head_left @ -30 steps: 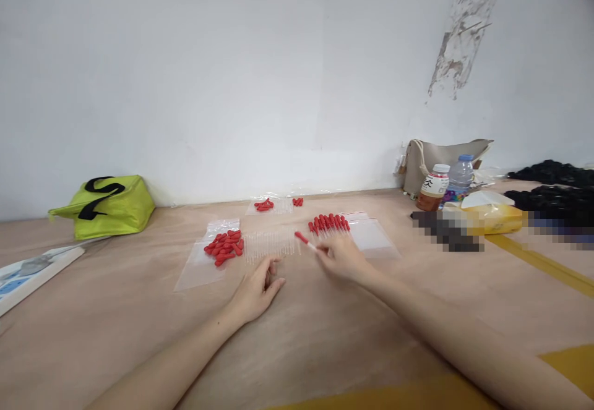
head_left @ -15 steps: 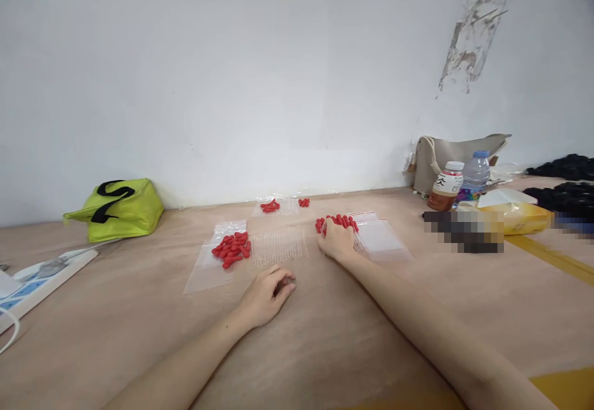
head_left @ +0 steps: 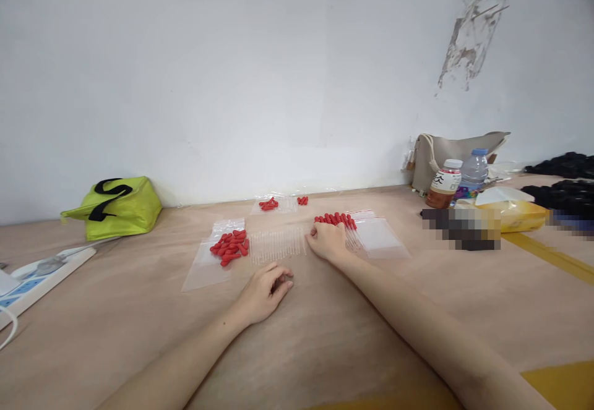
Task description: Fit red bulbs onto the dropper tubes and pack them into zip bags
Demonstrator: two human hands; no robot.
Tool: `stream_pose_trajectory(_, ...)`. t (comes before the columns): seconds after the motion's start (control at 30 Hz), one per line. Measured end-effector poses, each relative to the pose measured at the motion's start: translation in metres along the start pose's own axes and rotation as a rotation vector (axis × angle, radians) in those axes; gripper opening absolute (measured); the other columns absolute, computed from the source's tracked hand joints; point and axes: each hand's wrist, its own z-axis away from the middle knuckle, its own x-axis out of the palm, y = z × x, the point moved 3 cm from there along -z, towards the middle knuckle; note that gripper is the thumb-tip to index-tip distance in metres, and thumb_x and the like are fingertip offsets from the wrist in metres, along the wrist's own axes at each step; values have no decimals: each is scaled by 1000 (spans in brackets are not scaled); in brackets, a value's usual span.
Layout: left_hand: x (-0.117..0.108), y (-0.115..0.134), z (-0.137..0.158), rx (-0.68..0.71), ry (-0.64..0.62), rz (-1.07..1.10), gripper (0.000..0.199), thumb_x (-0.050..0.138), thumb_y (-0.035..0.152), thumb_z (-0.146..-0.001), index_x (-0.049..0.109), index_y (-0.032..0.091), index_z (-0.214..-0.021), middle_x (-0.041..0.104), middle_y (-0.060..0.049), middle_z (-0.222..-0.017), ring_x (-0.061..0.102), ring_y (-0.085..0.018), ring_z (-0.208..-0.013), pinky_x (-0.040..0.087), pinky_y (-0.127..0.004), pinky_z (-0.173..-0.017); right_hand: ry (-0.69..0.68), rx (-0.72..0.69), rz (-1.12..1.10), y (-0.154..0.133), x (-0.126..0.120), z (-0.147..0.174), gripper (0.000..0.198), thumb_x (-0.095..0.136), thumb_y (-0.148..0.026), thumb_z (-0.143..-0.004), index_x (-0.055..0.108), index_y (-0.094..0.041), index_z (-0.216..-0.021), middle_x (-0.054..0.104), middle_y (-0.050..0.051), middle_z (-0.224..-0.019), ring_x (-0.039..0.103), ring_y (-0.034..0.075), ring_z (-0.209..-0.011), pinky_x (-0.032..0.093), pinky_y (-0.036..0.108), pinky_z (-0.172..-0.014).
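Observation:
My left hand (head_left: 262,295) rests on the table with loosely curled fingers, the thumb apart from them and nothing seen between. Just beyond it lies a row of thin clear glass tubes (head_left: 277,246). My right hand (head_left: 328,241) is at the row's right end, its fingertips pressed together near the last tube; whether they hold one is hidden. Behind and right of this hand lie several droppers with red rubber bulbs (head_left: 341,219) and clear stems. Loose red bulbs (head_left: 229,248) are heaped on a clear plastic bag (head_left: 204,274) at the left.
More red bulbs (head_left: 268,204) and tubes lie near the wall, with a small red cluster (head_left: 302,200). Clear zip bags (head_left: 383,240) lie right of the droppers. Around stand a lime bag (head_left: 125,212), a power strip (head_left: 60,277), bottles (head_left: 444,184) and a yellow tissue pack (head_left: 520,215).
My right hand has moved left and slightly nearer, from the red-bulbed droppers to the right end of the tube row. My left hand stays in place.

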Motion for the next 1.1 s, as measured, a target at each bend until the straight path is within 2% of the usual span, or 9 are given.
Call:
stream_pose_trajectory(0.13,0,1,1,-2,-3,0,14,47,24,-83,58,19,-90,52,-1,-77,50,-13,-65,40,-25,-61,-103,26,38,-14,7,-5,25,44,-33,-75,63,-17,-81,65,11,-84,58,22,-81,25,37,-76)
stream_pose_trajectory(0.3,1,3,2,13,-8,-28,15,45,25,-84,58,19,-91,54,-2,-79,50,-13,-66,41,-25,-63,-153,49,59,-25,14,-15,22,47,-25,-73,65,-13,-79,65,15,-84,59,24,-77,26,39,-76)
stream_pose_trajectory(0.43,-16,-12,-1,14,73,-224,18,42,25,-85,58,19,-85,56,-4,-81,51,-17,-73,40,-28,-67,-161,12,64,-28,11,-12,22,46,-24,-74,65,-13,-76,65,15,-81,59,24,-73,27,38,-73)
stream_pose_trajectory(0.5,-33,-28,-3,-45,194,-429,18,44,26,-83,59,19,-77,56,-5,-79,50,-21,-78,38,-33,-72,-130,-6,66,-25,5,-5,26,42,-26,-77,64,-11,-79,65,16,-84,58,24,-76,26,38,-74)
stream_pose_trajectory(0.57,-50,-45,-4,-138,280,-585,14,47,26,-80,59,20,-77,57,-6,-83,49,-24,-85,35,-36,-76,-60,-33,66,-18,-5,6,29,38,-28,-80,61,-11,-83,64,17,-87,56,25,-80,25,37,-75)
stream_pose_trajectory(0.63,-61,-58,-3,-207,323,-699,13,51,29,-77,60,21,-83,56,-7,-95,46,-27,-93,33,-39,-79,45,-95,59,-8,-14,20,27,37,-28,-81,59,-12,-83,63,14,-85,55,23,-81,24,35,-74)
stream_pose_trajectory(0.73,-68,-68,0,-266,340,-811,26,54,37,-75,58,21,-95,51,-10,-109,41,-30,-100,29,-43,-83,196,-242,34,9,-23,41,22,38,-26,-81,55,-14,-77,62,9,-77,53,20,-77,23,32,-72)
stream_pose_trajectory(0.83,-65,-70,0,-297,324,-855,32,54,41,-74,58,20,-98,49,-11,-111,40,-31,-102,27,-44,-85,270,-338,0,23,-27,58,19,39,-27,-81,53,-15,-73,61,6,-74,51,17,-73,22,30,-70)
stream_pose_trajectory(1.1,-62,-68,0,-252,361,-800,18,52,31,-74,56,19,-87,53,-10,-106,42,-29,-101,28,-42,-84,329,-367,-91,31,-25,71,14,44,-24,-79,50,-16,-71,59,2,-69,50,13,-65,22,29,-67)
